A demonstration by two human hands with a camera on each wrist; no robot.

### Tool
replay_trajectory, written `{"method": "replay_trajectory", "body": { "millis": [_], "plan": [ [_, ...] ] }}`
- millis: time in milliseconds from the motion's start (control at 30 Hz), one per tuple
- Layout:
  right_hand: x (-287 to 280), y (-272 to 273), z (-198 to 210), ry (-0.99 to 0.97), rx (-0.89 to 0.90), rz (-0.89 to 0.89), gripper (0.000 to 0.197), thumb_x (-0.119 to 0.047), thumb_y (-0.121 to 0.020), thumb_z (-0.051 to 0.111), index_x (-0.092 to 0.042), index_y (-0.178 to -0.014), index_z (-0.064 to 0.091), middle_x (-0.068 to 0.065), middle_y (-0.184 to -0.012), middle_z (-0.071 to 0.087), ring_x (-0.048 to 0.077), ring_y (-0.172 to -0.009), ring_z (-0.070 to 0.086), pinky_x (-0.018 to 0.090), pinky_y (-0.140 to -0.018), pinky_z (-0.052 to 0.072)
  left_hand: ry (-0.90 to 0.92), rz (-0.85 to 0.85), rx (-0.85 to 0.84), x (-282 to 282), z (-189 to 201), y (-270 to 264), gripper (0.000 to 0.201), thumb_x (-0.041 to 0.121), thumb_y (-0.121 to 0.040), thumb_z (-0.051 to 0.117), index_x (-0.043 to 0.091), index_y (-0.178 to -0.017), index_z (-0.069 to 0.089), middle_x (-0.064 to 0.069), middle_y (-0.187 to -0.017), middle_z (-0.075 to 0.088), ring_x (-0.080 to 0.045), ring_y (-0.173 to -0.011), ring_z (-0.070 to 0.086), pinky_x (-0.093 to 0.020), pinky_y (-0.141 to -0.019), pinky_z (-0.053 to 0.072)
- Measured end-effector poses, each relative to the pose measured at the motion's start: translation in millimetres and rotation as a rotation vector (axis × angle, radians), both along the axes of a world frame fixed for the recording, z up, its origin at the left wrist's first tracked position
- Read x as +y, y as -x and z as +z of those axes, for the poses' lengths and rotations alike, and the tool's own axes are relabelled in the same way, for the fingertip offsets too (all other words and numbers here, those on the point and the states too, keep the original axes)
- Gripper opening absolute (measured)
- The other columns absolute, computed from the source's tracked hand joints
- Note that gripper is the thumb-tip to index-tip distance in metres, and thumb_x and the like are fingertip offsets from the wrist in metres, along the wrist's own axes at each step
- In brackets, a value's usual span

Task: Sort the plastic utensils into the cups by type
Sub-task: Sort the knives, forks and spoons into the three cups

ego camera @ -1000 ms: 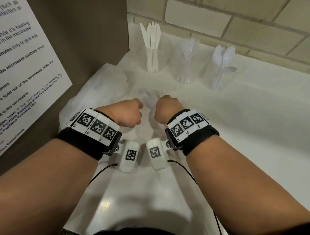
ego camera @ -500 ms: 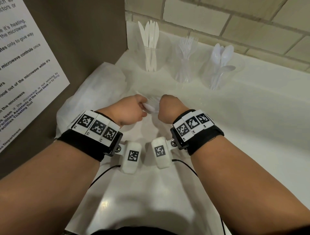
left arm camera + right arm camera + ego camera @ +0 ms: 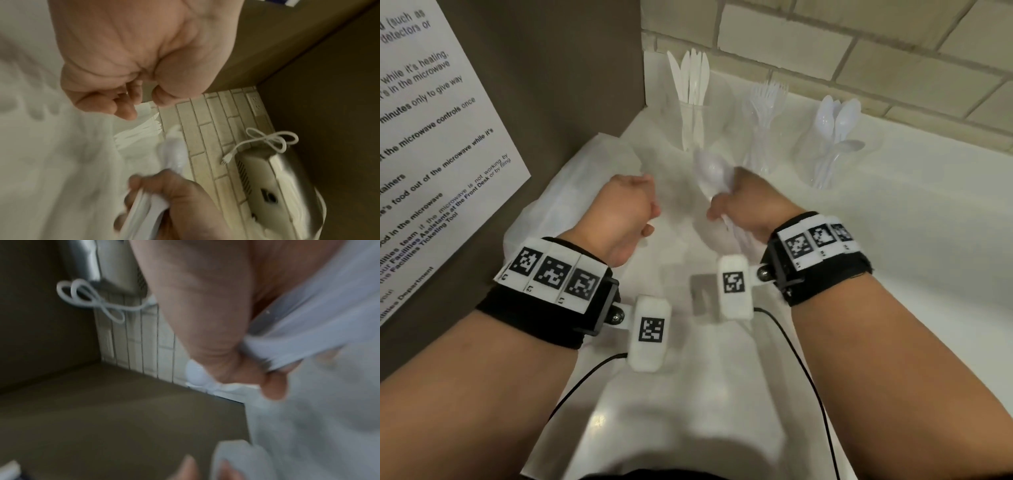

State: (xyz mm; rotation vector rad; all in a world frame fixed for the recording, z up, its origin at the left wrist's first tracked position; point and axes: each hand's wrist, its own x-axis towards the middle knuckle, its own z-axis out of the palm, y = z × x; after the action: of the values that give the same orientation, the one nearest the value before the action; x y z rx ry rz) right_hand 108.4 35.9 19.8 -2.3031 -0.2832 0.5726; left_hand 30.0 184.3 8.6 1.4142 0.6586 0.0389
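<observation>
My right hand (image 3: 719,205) grips a small bunch of white plastic spoons (image 3: 714,171) by the handles, bowls pointing up toward the cups; the left wrist view shows the same spoons (image 3: 174,151) sticking out of that fist. My left hand (image 3: 650,212) hovers a little to the left with fingers curled in, and nothing shows between them (image 3: 141,104). Three clear cups stand along the back: the knife cup (image 3: 691,113), the fork cup (image 3: 767,113) and the spoon cup (image 3: 835,144). In the blurred right wrist view a spoon bowl (image 3: 195,374) pokes out past my thumb.
A crumpled white bag (image 3: 585,178) lies on the white counter (image 3: 893,222) under my left hand. A brown side wall with a printed notice (image 3: 431,120) closes the left; a brick wall (image 3: 859,51) runs behind the cups. A metal appliance (image 3: 277,178) with a looped white cord (image 3: 267,139) stands farther off.
The hands were together over the spoons. Now they have parted: the right hand has lifted up and right with the spoons, and the left hand has let go and drawn left.
</observation>
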Motion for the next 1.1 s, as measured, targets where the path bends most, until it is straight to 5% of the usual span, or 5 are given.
{"method": "replay_trajectory", "body": {
  "millis": [267, 500, 767, 967, 1100],
  "plan": [
    [3.9, 8.3, 41.8, -1.142, 0.112, -0.15, 0.017, 0.006, -0.087, 0.051, -0.009, -0.096, 0.05, 0.01, -0.074, 0.06, 0.023, -0.063, 0.059, 0.038, -0.068, 0.053, 0.555, -0.314, 0.155, -11.7, -0.4, 1.9, 0.069, 0.062, -0.092, 0.035, 0.006, -0.127, 0.053, -0.02, -0.12, 0.057, -0.034, -0.107, 0.059, -0.044, -0.089, 0.051],
    [24.0, 14.8, 27.3, -1.019, -0.136, -0.151, 0.04, 0.0, -0.069, 0.072, -0.003, -0.105, 0.055, 0.01, -0.083, 0.065, 0.027, -0.079, 0.065, 0.047, -0.08, 0.057, 0.92, -0.178, -0.037, -11.2, 13.4, -2.5, 0.051, 0.03, -0.103, 0.029, -0.01, -0.132, 0.044, -0.028, -0.13, 0.055, -0.038, -0.119, 0.057, -0.05, -0.094, 0.05],
    [27.1, 20.0, 18.0, -0.901, -0.214, -0.173, 0.018, 0.001, -0.063, 0.074, -0.014, -0.07, 0.066, 0.0, -0.071, 0.067, 0.02, -0.076, 0.066, 0.042, -0.082, 0.055, 0.883, -0.189, 0.013, -9.4, 14.2, -2.9, 0.068, 0.046, -0.101, 0.024, -0.013, -0.125, 0.048, -0.032, -0.125, 0.057, -0.04, -0.116, 0.057, -0.051, -0.102, 0.04],
    [29.4, 24.0, 13.5, -0.905, -0.092, -0.126, 0.027, 0.0, -0.07, 0.073, -0.021, -0.085, 0.066, 0.002, -0.075, 0.068, 0.024, -0.081, 0.067, 0.05, -0.088, 0.055, 0.894, -0.167, -0.086, -9.2, 13.6, -4.8, 0.071, 0.042, -0.103, 0.023, -0.004, -0.088, 0.075, -0.022, -0.105, 0.071, -0.033, -0.097, 0.069, -0.048, -0.097, 0.046],
    [27.0, 26.2, 15.9, -0.881, -0.083, -0.152, 0.009, -0.006, -0.087, 0.067, -0.012, -0.081, 0.063, 0.001, -0.061, 0.062, 0.022, -0.061, 0.062, 0.037, -0.068, 0.056, 0.661, -0.29, -0.073, -2.3, 12.1, -4.6, 0.066, 0.061, -0.095, 0.027, 0.009, -0.119, 0.06, -0.006, -0.1, 0.068, -0.021, -0.098, 0.058, -0.038, -0.096, 0.039]
  ]
}}
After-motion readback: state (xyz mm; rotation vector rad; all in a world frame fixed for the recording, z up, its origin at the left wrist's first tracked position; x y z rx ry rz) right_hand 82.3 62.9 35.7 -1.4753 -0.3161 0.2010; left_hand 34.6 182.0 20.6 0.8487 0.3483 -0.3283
